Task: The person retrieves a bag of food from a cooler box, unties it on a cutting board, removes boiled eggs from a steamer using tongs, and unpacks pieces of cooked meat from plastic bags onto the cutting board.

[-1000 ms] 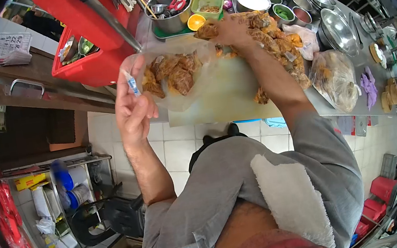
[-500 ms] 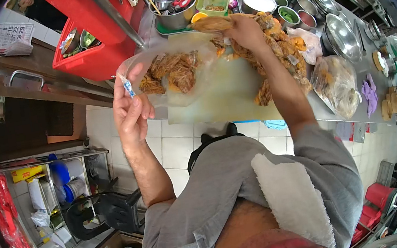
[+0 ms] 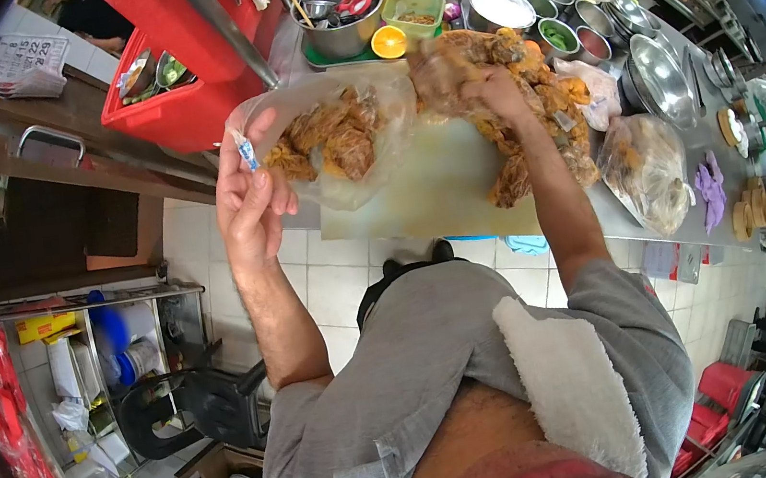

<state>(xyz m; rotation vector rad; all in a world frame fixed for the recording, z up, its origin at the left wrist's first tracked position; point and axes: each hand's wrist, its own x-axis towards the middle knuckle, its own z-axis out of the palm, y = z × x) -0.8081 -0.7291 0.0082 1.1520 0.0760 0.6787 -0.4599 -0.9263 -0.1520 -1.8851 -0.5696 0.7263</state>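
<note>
Between its thumb and fingers my left hand [image 3: 247, 199] grips the rim of a clear plastic bag [image 3: 397, 107], near a small blue-and-white tag or tape piece [image 3: 247, 154]. Several brown, plastic-wrapped food bundles [image 3: 354, 149] lie inside the bag. To the right, my right hand [image 3: 497, 94] is closed around another brown plastic-wrapped bundle [image 3: 441, 77], blurred by motion, just beyond the bag's right edge. Beside and below that hand spreads a pile of similar wrapped bundles [image 3: 568, 152]. Bag and pile rest on a pale cutting board [image 3: 426, 199]; what food is wrapped I cannot make out.
A steel pot with utensils [image 3: 344, 31], an orange half [image 3: 389, 42] and a green tub [image 3: 414, 10] stand behind the board. Several metal bowls fill the back right. A knotted plastic bag [image 3: 644, 166] sits at right, a red cooler [image 3: 158, 109] at left.
My right hand has shifted slightly right and down, bringing the wrapped bundle lower and uncovering the orange half. My left hand still holds the bag's rim in nearly the same place.
</note>
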